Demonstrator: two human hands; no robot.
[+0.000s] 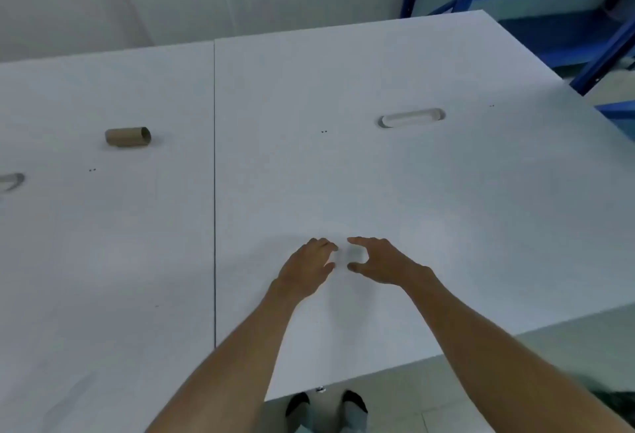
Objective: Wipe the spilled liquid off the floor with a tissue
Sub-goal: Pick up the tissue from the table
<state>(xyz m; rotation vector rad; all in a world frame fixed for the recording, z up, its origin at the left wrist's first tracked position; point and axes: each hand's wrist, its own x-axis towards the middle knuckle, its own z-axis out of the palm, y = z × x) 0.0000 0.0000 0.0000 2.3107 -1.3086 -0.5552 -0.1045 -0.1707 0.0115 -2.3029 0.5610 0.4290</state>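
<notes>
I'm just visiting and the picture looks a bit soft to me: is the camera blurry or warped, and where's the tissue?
In the head view, the whole frame is soft and evenly lit with faint shadows; table edges bow from the wide lens; the white tissue, between the left hand and right hand, is smeared and barely separates from the white top; the cardboard tube stands out clearly.

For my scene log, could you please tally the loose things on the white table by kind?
Brown cardboard tube, lying on its side: 1
Small white tissue piece, blurred, between the left hand and right hand: 1
Total: 2
</notes>
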